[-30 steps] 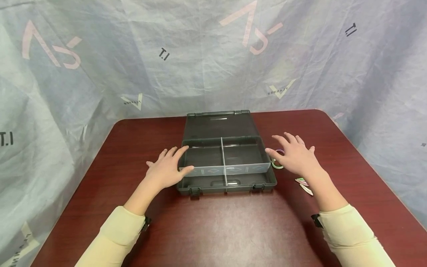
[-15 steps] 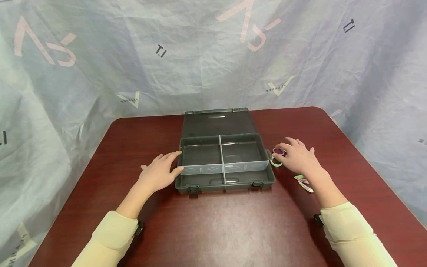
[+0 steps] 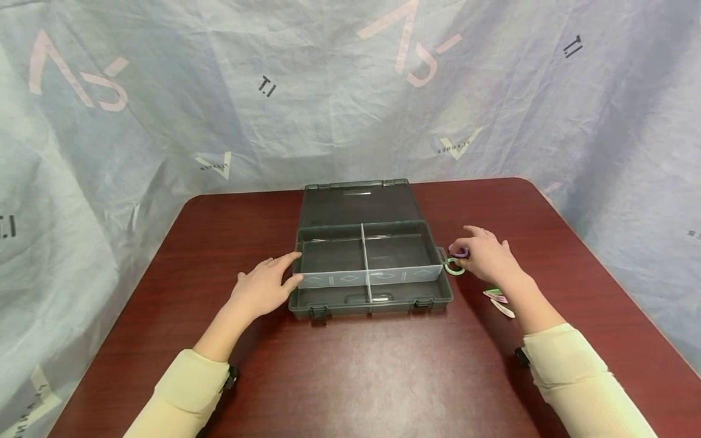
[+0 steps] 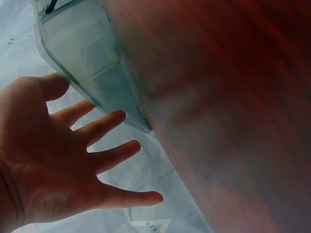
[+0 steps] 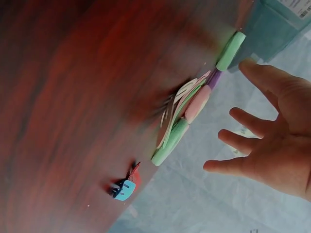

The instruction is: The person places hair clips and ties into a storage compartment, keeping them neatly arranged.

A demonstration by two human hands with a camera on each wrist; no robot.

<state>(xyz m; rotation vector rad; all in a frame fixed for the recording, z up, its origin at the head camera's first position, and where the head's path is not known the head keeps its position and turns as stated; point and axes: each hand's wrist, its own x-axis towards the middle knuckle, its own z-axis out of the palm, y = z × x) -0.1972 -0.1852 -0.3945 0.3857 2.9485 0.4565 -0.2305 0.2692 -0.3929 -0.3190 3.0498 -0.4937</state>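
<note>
A grey see-through plastic box [image 3: 402, 307] lies with its lid [image 3: 358, 207] folded back on the table. Pale dividers [image 3: 339, 279] split its inside into compartments. My left hand [image 3: 263, 286] is at the box's left rim, thumb and forefinger apart; the left wrist view shows its fingers spread. To the right of the box, my right hand [image 3: 490, 255] is over a purple ring [image 3: 464, 253], like a hair tie, its forefinger and thumb overlapping it. A light green ring [image 3: 454, 273] lies just in front. In the right wrist view, the right hand's fingers are extended, apart from the rings.
Several slim hair clips [image 3: 497, 297] in white, pink and green lie beside the right wrist. The right wrist view also shows pink [image 5: 198, 103] and green rings [image 5: 170, 141] edge-on, and small blue and red claw clips [image 5: 124, 190]. Grey cloth [image 3: 328, 121] hangs behind the table.
My right hand has lowered toward the rings, its thumb and forefinger closing in on the purple one. My left hand has moved slightly left and down to the box's left rim.
</note>
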